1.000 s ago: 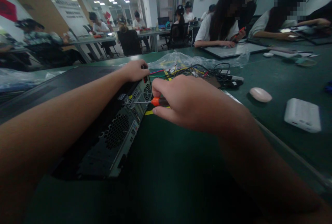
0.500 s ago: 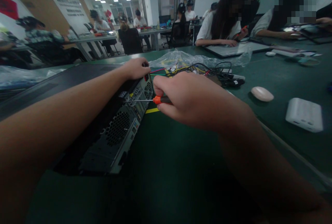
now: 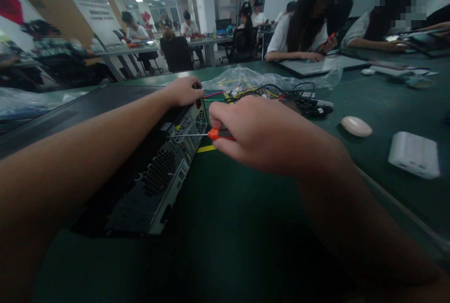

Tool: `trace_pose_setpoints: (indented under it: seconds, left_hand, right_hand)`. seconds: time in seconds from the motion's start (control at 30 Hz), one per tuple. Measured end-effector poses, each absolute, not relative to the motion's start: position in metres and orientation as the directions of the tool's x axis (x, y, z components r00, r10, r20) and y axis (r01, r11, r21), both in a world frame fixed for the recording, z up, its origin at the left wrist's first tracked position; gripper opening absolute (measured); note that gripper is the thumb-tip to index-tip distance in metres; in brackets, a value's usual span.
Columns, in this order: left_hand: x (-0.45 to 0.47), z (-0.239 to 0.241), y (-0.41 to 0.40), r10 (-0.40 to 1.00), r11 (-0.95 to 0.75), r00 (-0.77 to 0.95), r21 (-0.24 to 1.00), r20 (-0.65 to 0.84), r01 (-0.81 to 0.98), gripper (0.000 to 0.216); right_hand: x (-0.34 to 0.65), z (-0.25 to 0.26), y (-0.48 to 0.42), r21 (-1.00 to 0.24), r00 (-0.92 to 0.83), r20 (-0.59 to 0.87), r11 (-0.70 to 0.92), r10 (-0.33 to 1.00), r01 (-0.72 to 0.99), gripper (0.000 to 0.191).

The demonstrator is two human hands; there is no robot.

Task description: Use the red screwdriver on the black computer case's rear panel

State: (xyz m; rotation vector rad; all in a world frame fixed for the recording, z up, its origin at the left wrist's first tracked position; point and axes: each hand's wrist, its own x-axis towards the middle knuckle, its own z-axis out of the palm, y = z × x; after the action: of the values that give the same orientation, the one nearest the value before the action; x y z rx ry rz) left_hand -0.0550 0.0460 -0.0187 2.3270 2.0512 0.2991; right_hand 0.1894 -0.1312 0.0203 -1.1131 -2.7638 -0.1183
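A black desktop computer case (image 3: 105, 120) lies on its side on the green table (image 3: 246, 228), its perforated metal rear panel (image 3: 158, 186) facing me. My left hand (image 3: 183, 91) rests curled over the far top corner of the case. My right hand (image 3: 260, 132) is closed round a screwdriver (image 3: 211, 134) with an orange and black handle. Its thin shaft points left and its tip touches the rear panel near the upper end.
A clear plastic bag and a tangle of coloured cables (image 3: 267, 90) lie behind my hands. To the right sit a pinkish oval object (image 3: 356, 126) and a white box (image 3: 414, 154). Other people work at the far side of the table and at tables beyond.
The view has shifted slightly. My right hand and the screwdriver stay at the rear panel with almost no movement; my left hand keeps its hold on the case corner.
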Motion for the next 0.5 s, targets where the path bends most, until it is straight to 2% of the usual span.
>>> trace_pose_setpoints:
  seconds: [0.5]
  left_hand:
    - [-0.0555, -0.0192, 0.0462, 0.983, -0.139, 0.119, 0.139, 0.139, 0.981, 0.065]
  right_hand:
    - [0.1876, 0.0211, -0.1311, 0.006, -0.706, 0.154, 0.714, 0.691, 0.7, 0.031]
